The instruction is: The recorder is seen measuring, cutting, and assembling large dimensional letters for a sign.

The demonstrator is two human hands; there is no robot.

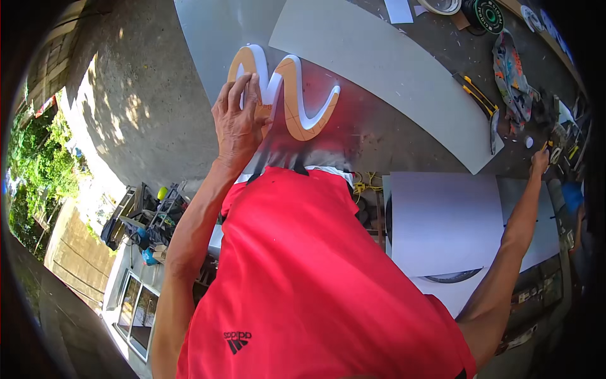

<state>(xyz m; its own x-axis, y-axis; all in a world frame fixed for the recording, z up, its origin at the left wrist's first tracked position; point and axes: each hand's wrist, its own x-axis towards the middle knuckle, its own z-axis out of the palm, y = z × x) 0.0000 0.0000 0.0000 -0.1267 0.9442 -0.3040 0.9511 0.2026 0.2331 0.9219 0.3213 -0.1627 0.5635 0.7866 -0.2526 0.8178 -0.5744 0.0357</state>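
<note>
My left hand grips the left part of a curvy letter-shaped cutout with a brown face and thick white sides. Its fingers bend over the top of the cutout, with the thumb against the near side. The cutout's right tail curls up free of the hand. My right hand is stretched far out to the right, beside a cluster of small tools. Its fingers look closed around something small, too small to make out. A yellow and black utility knife lies on the table beyond it.
A large pale grey sheet lies across the grey table, which has a red-stained patch. Near the knife is a patterned rag; a green and black spool sits farther back. White panels stand at my right.
</note>
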